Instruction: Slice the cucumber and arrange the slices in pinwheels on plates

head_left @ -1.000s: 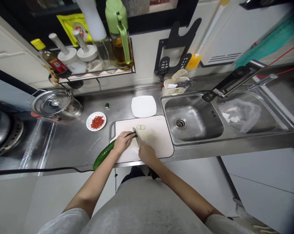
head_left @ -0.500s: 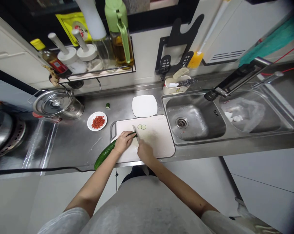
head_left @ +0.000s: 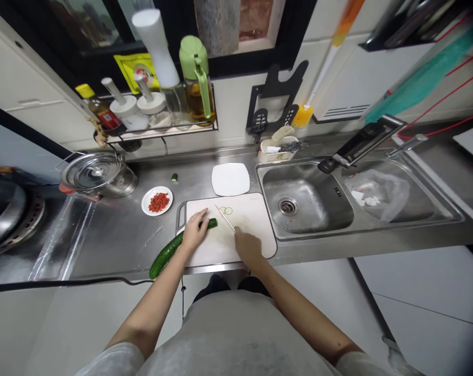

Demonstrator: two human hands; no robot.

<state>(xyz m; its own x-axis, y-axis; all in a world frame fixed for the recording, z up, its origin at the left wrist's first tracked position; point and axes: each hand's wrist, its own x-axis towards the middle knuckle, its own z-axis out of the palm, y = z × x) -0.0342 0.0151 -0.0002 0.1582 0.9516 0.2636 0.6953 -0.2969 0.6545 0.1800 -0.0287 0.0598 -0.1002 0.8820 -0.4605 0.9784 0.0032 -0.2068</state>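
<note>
A long green cucumber (head_left: 167, 252) lies slantwise across the left edge of a pale cutting board (head_left: 252, 219). My left hand (head_left: 194, 231) is closed over its upper part, pressing it to the board. Its cut end (head_left: 212, 223) pokes out past my fingers. My right hand (head_left: 247, 244) grips a knife (head_left: 225, 219) whose thin blade points up and left, a little to the right of the cut end. Two round cucumber slices (head_left: 226, 210) lie on the board beyond the blade.
A small white plate of chopped red bits (head_left: 157, 201), a cucumber end piece (head_left: 174, 177) and an empty white square plate (head_left: 231, 178) sit behind the board. A lidded steel pot (head_left: 97, 175) stands left; a double sink (head_left: 307, 201) with a tap (head_left: 357, 144) lies right.
The knife has moved off the cucumber to the right and my right hand shifted right with it. The camera view tilted up slightly. My left hand stays on the cucumber.
</note>
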